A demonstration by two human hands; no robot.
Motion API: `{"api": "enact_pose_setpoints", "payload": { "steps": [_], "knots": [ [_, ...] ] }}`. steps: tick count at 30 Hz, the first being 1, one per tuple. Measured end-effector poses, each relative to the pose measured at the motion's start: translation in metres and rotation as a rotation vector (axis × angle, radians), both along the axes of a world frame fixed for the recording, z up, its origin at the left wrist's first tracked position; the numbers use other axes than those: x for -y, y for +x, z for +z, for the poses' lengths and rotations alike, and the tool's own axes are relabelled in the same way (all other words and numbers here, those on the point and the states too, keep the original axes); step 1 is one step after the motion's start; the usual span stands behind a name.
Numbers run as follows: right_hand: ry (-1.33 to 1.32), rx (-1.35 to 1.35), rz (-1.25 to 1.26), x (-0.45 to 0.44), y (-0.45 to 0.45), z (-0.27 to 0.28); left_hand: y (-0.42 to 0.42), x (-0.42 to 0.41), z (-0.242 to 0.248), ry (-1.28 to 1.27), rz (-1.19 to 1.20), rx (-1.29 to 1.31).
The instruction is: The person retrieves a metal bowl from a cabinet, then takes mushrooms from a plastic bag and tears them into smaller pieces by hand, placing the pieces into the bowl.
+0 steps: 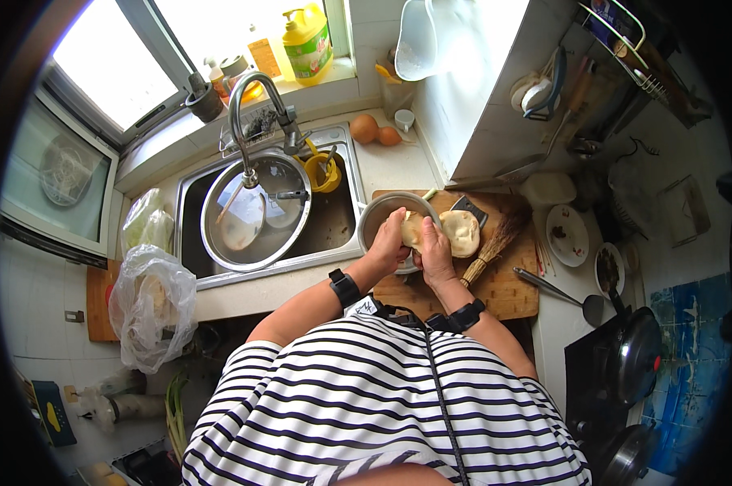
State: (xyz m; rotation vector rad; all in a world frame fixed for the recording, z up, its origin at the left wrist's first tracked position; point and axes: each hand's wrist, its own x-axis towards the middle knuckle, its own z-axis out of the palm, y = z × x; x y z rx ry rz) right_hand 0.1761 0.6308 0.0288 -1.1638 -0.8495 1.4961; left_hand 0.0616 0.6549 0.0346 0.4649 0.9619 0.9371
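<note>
Over a grey metal bowl (pixel 373 214) on the wooden cutting board (pixel 505 297), my left hand (pixel 389 240) and my right hand (pixel 434 250) grip a pale piece of what looks like flatbread (pixel 411 229) between them. My thumbs lie along its top, and the fingers hide its lower side. Just right of the bowl lies a round flatbread (pixel 460 234) with light brown patches. Behind it shows part of a dark, flat blade-like tool (pixel 472 209). The bowl's contents are mostly hidden by my hands.
Left is a sink (pixel 348 234) with a water-filled metal basin (pixel 256 212) under the faucet (pixel 250 121). A straw brush (pixel 493 246) lies on the board's right part. Further right are a spatula (pixel 554 291) and a lidded pan (pixel 638 358). A plastic bag (pixel 153 304) hangs over the left counter edge.
</note>
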Motion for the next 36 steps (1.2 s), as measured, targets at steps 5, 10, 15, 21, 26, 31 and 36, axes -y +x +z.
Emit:
{"api": "enact_pose_setpoints", "payload": {
  "steps": [5,10,15,21,26,31,36],
  "knots": [
    [0.024,0.048,-0.025,0.0,-0.002,-0.007,0.001,0.002,-0.001,-0.036,0.007,0.005],
    [0.016,-0.01,-0.052,0.002,-0.001,-0.01,0.001,0.001,-0.001,-0.059,-0.01,0.054],
    [0.061,-0.063,-0.071,0.002,0.0,-0.014,0.002,-0.002,-0.003,-0.094,-0.009,0.109],
    [-0.016,-0.242,-0.174,-0.006,0.002,-0.025,0.0,-0.013,-0.022,-0.405,0.059,0.299],
    [0.091,-0.022,-0.152,-0.011,0.006,-0.028,-0.006,-0.02,-0.034,-0.28,-0.105,-0.091],
    [0.381,0.528,-0.075,-0.01,0.019,-0.022,-0.03,-0.021,-0.015,-0.208,-0.289,-0.352],
    [0.806,0.889,-0.078,-0.01,0.017,-0.015,-0.024,-0.015,0.007,-0.017,-0.378,-0.372]
  ]
}}
